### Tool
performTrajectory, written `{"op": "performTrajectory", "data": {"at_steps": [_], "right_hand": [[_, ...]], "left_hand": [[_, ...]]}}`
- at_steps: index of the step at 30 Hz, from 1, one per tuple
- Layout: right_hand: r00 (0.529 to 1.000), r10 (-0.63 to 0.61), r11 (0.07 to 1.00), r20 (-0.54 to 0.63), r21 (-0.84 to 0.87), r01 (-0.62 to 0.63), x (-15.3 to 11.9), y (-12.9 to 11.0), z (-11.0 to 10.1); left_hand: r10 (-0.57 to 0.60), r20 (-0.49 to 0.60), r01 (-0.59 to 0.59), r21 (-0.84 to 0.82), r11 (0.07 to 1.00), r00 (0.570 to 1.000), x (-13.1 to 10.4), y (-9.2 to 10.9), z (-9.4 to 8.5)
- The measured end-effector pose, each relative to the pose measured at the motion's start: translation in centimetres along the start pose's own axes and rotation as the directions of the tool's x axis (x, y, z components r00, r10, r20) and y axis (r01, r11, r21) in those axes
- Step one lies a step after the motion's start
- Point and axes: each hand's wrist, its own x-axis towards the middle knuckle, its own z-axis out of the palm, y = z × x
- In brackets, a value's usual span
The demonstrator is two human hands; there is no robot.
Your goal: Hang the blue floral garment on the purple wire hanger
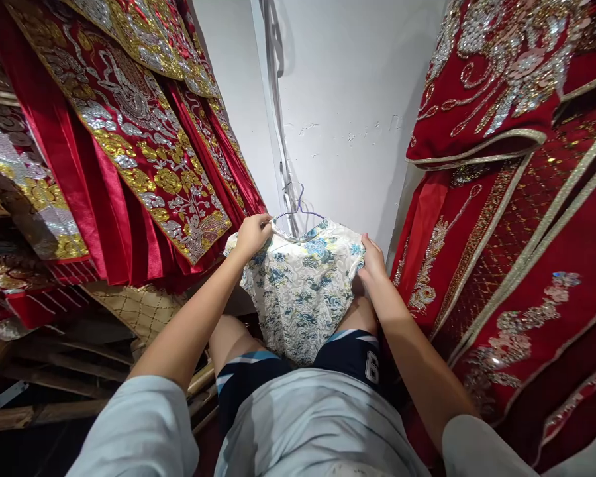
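A white blouse (302, 285) with a blue, green and yellow floral print hangs in front of my legs. Inside its neckline is a thin purple hanger (300, 207), its hook pointing up toward the wall. My left hand (253, 235) pinches the fabric at the neckline and shoulder on the left side. On the right side, my right hand (373, 257) grips the sleeve edge, thumb and fingers closed on the cloth. The lower part of the blouse drapes down between my thighs.
Red sequined garments (149, 159) hang at the left, and more red beaded garments (506, 252) hang close at the right. Ahead is a white wall (347, 119) with a metal pole (273, 99). Bamboo poles (44, 414) lie at the lower left.
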Motion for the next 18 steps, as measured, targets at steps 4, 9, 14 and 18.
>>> {"op": "performTrajectory", "data": {"at_steps": [4, 9, 14, 18], "right_hand": [[0.991, 0.133, 0.991, 0.005, 0.011, -0.133, -0.8, 0.3, 1.1], [0.998, 0.049, 0.995, -0.038, 0.086, -0.046, -4.2, 0.8, 2.1], [0.996, 0.086, 0.959, -0.002, 0.270, -0.082, -10.6, 0.3, 1.9], [0.958, 0.057, 0.948, 0.280, 0.285, -0.140, -16.7, -0.5, 0.8]], "left_hand": [[-0.055, 0.031, 0.053, 0.061, 0.997, 0.998, 0.4, -0.8, 0.2], [-0.033, 0.000, 0.033, 0.181, 0.983, 0.999, 2.7, 0.4, 0.8], [0.080, 0.073, -0.093, 0.198, 0.976, 0.994, 4.8, 3.1, 1.6], [0.262, 0.049, -0.263, 0.005, 0.965, 0.964, 2.7, 4.3, 2.3]]}}
